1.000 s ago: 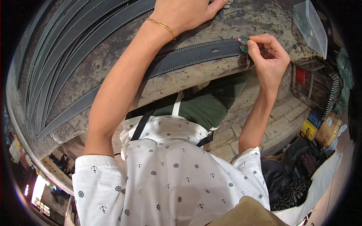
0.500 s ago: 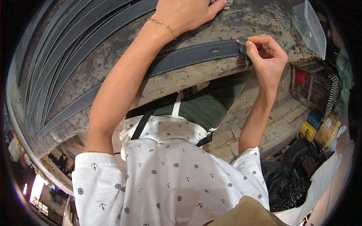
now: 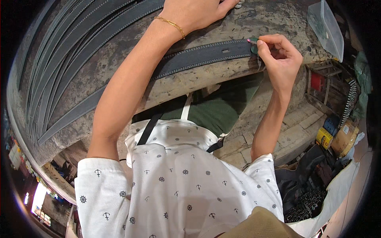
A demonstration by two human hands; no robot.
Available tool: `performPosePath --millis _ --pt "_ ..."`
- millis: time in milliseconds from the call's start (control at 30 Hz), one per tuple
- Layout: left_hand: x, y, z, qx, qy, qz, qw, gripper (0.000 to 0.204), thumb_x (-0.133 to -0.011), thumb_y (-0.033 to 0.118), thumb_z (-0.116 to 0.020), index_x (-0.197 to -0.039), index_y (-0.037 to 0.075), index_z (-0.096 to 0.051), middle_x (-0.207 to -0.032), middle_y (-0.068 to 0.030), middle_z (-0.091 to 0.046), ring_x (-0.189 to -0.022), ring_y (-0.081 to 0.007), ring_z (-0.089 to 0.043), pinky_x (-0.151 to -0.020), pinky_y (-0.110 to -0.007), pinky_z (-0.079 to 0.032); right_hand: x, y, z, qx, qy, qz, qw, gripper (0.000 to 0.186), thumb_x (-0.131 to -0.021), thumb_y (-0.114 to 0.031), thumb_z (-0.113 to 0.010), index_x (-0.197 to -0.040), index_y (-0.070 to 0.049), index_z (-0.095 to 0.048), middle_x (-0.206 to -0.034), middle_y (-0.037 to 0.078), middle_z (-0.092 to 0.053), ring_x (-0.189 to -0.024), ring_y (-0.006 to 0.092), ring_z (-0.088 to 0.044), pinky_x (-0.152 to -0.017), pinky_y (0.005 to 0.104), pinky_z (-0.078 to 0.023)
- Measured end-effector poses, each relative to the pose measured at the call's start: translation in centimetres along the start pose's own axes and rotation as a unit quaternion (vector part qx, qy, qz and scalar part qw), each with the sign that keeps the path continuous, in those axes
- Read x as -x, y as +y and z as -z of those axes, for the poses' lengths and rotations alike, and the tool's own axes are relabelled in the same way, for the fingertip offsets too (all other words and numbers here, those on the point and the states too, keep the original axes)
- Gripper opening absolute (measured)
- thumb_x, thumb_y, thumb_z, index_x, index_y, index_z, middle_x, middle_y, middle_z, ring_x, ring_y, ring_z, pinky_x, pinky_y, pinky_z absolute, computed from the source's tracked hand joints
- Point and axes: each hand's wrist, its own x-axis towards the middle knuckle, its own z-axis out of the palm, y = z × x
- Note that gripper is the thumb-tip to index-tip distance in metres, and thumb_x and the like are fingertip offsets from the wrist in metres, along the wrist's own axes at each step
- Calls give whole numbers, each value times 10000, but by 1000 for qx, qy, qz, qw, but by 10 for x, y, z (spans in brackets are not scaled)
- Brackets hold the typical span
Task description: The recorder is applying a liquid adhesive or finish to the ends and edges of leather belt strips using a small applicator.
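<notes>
A dark grey-blue leather strap (image 3: 206, 56) with pale double stitching and a slot near its right end lies along the near edge of the worktop. At that end my right hand (image 3: 280, 55) pinches a small dark green piece between thumb and forefinger. A pink spot shows on the strap's corner beside it, and a thin dark strip hangs just below. My left hand (image 3: 198, 14) reaches past the strap at the top edge. Its thumb is stretched out toward a small pale thing (image 3: 239, 4); the other fingers are cut off by the frame.
Several similar stitched straps (image 3: 67, 59) lie in a curved bundle on the left of the stained worktop (image 3: 222, 29). A clear plastic box (image 3: 326, 29) stands at the far right. Lower right are a wooden stool frame (image 3: 323, 81), a yellow box (image 3: 324, 137) and a heap of dark pieces (image 3: 303, 206).
The strap's right end has shifted slightly upward, away from me. The green piece in my right hand has turned a little. My left hand has hardly moved.
</notes>
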Motion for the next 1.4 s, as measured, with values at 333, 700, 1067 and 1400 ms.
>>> performPosePath --millis 333,700,1067,1400 --pt "-1 -1 1 2 -3 -2 1000 490 -922 344 -599 -1243 -27 -590 -1368 -278 -525 -1340 -412 -434 -1149 -502 -293 0 1 -2 -9 10 11 1000 62 -856 -1 -724 -912 24 -716 -778 -5 -672 -692 35 -591 -623 177 -464" --pt "-1 1 1 -1 -7 0 1000 491 -925 343 -595 -1252 -23 -585 -1373 -270 -524 -1350 -405 -428 -1149 -502 -293 0 1 0 -1 -2 2 1000 61 -851 -6 -723 -904 24 -714 -779 -17 -666 -691 30 -576 -622 179 -456" --pt "-3 -1 5 -2 23 -10 1000 412 -924 269 -606 -1216 -23 -593 -1341 -245 -548 -1319 -386 -458 -1135 -485 -311 -4 1 4 -20 4 2 1000 58 -859 -11 -716 -908 19 -712 -757 -12 -655 -667 25 -562 -591 188 -442" --pt "44 65 35 234 -69 -10 970 384 -714 42 -709 -1097 46 -697 -1182 -136 -642 -1100 -319 -597 -904 -404 -511 -12 21 10 -401 166 14 901 80 -919 -7 -665 -993 21 -676 -847 72 -672 -655 83 -570 -523 258 -415"
